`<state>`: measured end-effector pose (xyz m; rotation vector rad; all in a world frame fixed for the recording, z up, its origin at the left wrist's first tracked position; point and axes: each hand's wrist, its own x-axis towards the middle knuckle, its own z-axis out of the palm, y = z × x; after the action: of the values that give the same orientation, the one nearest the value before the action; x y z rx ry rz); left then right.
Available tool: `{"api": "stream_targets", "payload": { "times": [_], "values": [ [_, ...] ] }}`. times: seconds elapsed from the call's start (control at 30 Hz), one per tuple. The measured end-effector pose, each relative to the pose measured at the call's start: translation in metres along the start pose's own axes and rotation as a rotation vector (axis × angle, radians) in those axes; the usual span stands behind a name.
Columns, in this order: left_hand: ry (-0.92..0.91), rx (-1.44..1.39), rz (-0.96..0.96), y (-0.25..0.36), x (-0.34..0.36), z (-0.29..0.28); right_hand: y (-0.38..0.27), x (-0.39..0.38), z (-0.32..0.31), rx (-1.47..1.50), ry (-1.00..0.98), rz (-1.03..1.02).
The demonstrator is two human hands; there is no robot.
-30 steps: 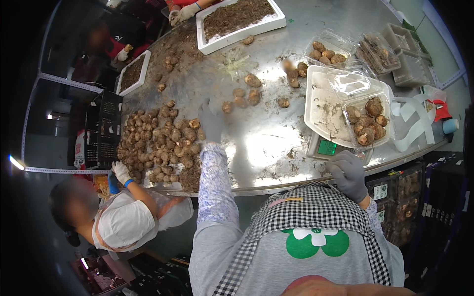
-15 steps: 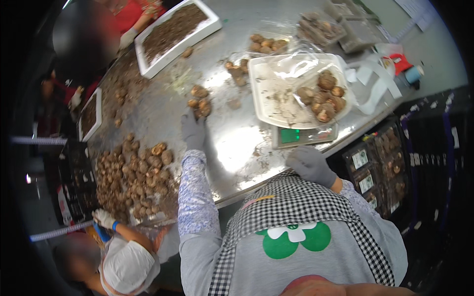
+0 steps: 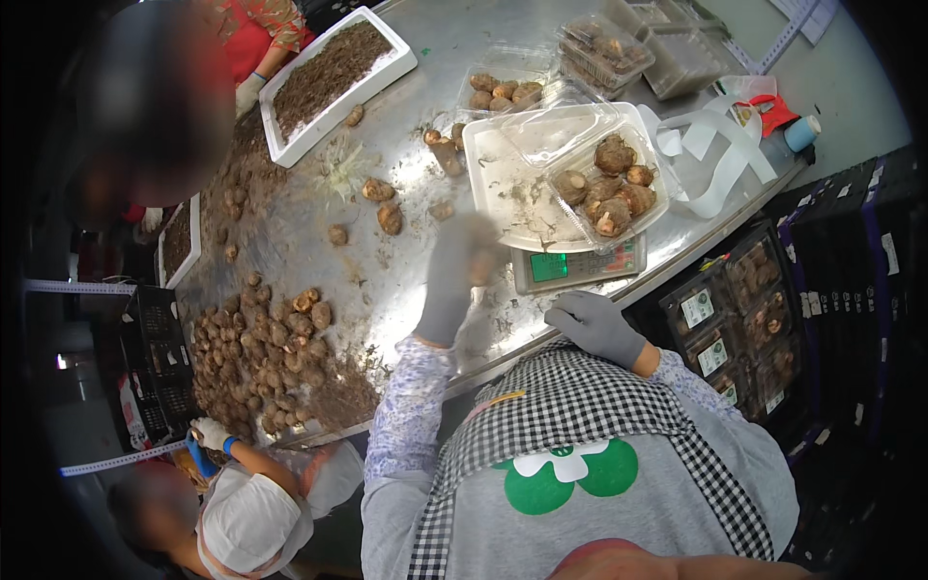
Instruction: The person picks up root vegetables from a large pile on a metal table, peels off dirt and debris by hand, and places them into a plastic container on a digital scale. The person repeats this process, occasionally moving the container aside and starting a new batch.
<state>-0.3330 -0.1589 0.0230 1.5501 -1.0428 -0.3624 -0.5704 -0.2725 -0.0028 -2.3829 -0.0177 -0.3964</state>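
Observation:
My left hand, in a grey glove and smeared by motion, is over the metal table with a brown taro at its fingers. It is just left of the scale. My right hand, also gloved, rests at the table's near edge in front of the scale, fingers curled together, with nothing seen in them. On the scale stands a white tray. Inside it an open clear plastic box holds several taros, its lid tilted back. A few loose taros lie left of the tray.
A big heap of taros covers the table's left part. A white foam box of soil stands at the far left. Filled clear boxes are behind the tray; black crates stand at right. Two co-workers are at the left.
My left hand has moved right and nearer, from the loose taros toward the scale, taking a taro with it. My right hand stays at the table edge. The whole view has shifted slightly.

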Motion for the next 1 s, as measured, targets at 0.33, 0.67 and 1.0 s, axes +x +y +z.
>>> {"api": "stream_targets", "payload": {
  "times": [0.33,0.67,1.0],
  "values": [
    [0.105,0.369,0.236,0.078,0.083,0.109,0.005,-0.005,-0.004,0.057,-0.066,0.013],
    [0.446,0.110,-0.309,0.019,0.012,0.015,0.024,-0.038,-0.036,-0.166,0.018,-0.039],
    [0.585,-0.127,-0.604,-0.018,-0.093,-0.018,0.078,-0.061,-0.119,0.355,0.845,0.789]
  ]
}}
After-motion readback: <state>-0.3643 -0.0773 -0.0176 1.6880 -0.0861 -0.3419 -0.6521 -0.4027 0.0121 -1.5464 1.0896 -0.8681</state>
